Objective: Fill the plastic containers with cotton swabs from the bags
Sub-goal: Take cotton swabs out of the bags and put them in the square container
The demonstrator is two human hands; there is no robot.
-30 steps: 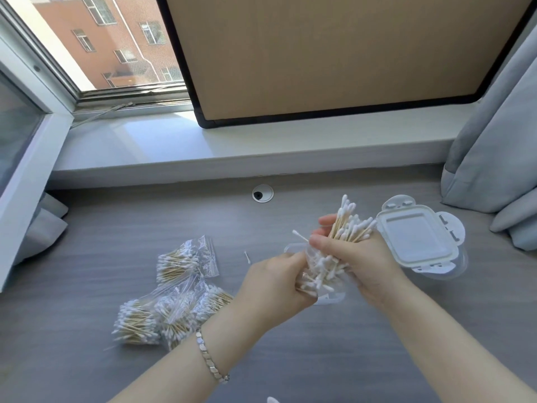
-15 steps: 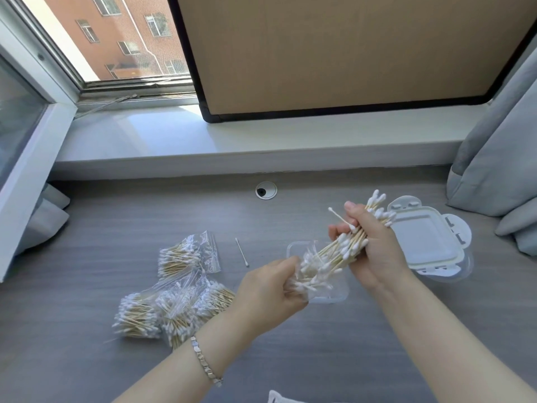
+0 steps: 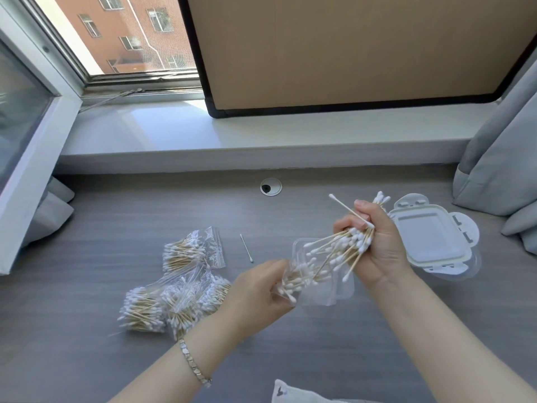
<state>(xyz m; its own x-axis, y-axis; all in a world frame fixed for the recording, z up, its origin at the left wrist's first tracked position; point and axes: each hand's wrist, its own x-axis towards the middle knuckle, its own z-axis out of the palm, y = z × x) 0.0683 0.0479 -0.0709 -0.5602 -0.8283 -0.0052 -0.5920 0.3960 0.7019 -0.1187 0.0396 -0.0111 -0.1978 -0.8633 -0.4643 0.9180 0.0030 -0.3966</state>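
Note:
My right hand (image 3: pixel 377 242) grips a bundle of cotton swabs (image 3: pixel 345 248) with wooden sticks, held tilted above an open clear plastic container (image 3: pixel 334 292) on the grey table. My left hand (image 3: pixel 255 292) pinches the lower ends of the same bundle at the container's left edge. One swab sticks out up and left from my right fingers. Several clear bags of swabs (image 3: pixel 174 295) lie in a heap to the left. A second container with a white clip lid (image 3: pixel 433 239) stands to the right. A single loose swab (image 3: pixel 246 248) lies on the table.
A round cable grommet (image 3: pixel 270 186) sits in the table near the white window sill (image 3: pixel 232 132). Grey curtain folds (image 3: pixel 499 158) hang at the right edge. A white object (image 3: pixel 293 394) shows at the bottom edge.
My right hand has lifted and drawn the bundle further right, spreading the swabs; my left hand stays at their lower ends by the container.

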